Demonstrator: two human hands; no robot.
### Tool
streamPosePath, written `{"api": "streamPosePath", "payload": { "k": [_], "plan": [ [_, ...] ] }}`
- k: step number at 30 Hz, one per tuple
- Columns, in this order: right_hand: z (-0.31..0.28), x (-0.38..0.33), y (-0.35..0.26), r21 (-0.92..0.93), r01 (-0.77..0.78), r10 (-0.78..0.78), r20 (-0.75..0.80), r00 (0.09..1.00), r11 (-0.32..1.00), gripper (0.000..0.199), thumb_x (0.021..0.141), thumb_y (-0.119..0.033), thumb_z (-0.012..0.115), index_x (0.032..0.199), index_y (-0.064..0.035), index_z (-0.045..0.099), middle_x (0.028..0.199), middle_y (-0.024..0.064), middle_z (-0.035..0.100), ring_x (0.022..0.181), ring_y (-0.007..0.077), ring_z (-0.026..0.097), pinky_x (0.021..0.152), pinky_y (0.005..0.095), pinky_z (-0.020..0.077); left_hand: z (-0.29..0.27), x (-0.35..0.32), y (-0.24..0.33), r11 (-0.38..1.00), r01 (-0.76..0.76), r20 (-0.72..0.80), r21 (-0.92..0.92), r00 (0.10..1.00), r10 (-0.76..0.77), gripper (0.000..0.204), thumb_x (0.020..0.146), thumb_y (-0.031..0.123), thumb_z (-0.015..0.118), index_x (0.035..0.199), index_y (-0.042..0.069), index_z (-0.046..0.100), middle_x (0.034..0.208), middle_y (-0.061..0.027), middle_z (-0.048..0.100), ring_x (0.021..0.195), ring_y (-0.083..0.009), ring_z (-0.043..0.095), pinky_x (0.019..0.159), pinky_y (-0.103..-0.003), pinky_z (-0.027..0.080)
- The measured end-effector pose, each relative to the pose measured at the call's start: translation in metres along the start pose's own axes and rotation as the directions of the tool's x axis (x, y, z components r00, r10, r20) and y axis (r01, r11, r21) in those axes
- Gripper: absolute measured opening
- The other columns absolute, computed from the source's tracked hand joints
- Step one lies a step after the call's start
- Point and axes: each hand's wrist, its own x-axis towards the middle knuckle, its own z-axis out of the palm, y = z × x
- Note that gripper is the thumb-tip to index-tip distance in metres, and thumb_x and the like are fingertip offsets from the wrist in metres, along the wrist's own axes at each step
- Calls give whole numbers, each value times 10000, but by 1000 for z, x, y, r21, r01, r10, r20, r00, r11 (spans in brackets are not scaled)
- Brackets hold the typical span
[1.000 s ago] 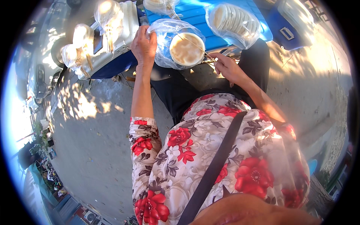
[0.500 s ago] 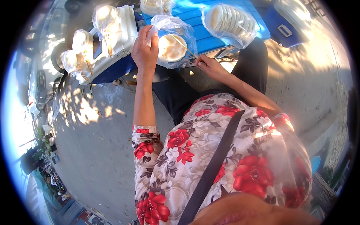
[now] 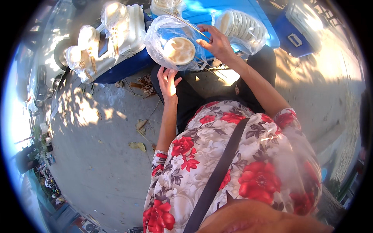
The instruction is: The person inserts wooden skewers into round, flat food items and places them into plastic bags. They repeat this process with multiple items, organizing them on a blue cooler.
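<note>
Right grip [image 3: 218, 43]: thumb and forefinger either side of one thin stick [image 3: 186, 24], apparently held near its lower end; hold looks light, pinch point not clear. Stick's long axis slants up and to the left, away from the palm, its far end above the clear bag [image 3: 152, 40].

Key relation: pale disc [image 3: 178, 51] inside that bag lies left of the right grip and a little lower in view, flat face up. Stick crosses above the disc, pointing past it rather than at it. Round face, so no long axis to favour.

Left grip [image 3: 168, 83]: just below the bag, nearer its lower edge than the right; fingers loosely bent upward, thumb apart, nothing seen in it. Cannot tell whether fingertips touch the film.

More thin sticks [image 3: 210, 68] jut from the bag's lower right, sloping down to the right, below the right grip.

Farther out: bag of stacked discs [image 3: 241, 30] just right of the right grip, on the blue worktop [image 3: 241, 4]. Bagged discs on sticks [image 3: 115, 21] over a white lid [image 3: 135, 24] to the left.
</note>
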Motion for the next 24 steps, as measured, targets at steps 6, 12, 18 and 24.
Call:
{"api": "streamPosePath", "payload": {
  "k": [6,12,18,24],
  "plan": [
    [35,82,-35,-190,468,-496,-147,856,863,453,778,-219,680,1189,-90,539,1092,84,582,783,240,590,713,331,486,28,11,-56,889,428,188,-165,898,-397,536,889,400,524,1265,40,396,1296,-162,469,1201,-295,452,943,-445,394],
    [33,79,-11,-173,419,-423,15,906,891,188,774,-129,659,945,-55,634,917,114,616,814,285,610,721,351,497,43,37,-81,702,606,380,-375,791,-480,400,923,350,476,1201,62,475,1255,-91,522,1185,-290,465,965,-457,368],
    [11,40,-24,-126,366,-350,130,928,922,181,809,-128,638,970,-44,635,926,119,615,797,304,610,694,363,494,49,22,-73,729,445,282,-521,895,-345,297,944,274,465,1153,65,484,971,-76,589,1010,-264,565,917,-456,445],
    [-34,7,-53,-269,227,-202,119,972,936,363,843,-235,619,1165,-80,555,1092,115,588,887,313,614,747,378,496,44,8,-51,845,335,52,-418,937,-346,153,964,213,432,1051,89,455,743,-29,513,494,-87,441,428,-230,382]
  ]
}}
